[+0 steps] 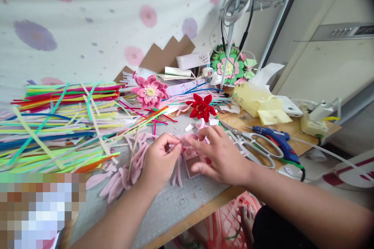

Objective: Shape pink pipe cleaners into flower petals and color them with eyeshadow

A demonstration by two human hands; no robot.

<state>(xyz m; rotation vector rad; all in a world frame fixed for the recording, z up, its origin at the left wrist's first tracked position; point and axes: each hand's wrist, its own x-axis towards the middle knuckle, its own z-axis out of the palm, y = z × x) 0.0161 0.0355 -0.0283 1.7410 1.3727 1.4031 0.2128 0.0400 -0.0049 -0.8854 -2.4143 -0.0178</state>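
Note:
My left hand (163,157) is closed in a pinch on a pale pink fuzzy pipe-cleaner piece (189,138), most of which the fingers hide. My right hand (219,155) reaches in from the right, thumb and index finger apart, the index fingertip at the same pink piece. Under the right hand lies a small pink-edged box (191,165), partly covered. Bent pink pipe-cleaner petals (117,184) are piled left of my left hand. Just beyond my hands sit a red pipe-cleaner flower (201,107) and a pink flower (150,92) with a yellow centre.
Bundles of coloured pipe cleaners (58,124) cover the left of the grey mat (163,210). Scissors (257,146) and a blue glue gun (274,140) lie right. Behind them are yellow plastic packaging (254,97), a power strip (314,124) and a green-and-pink flower (228,66).

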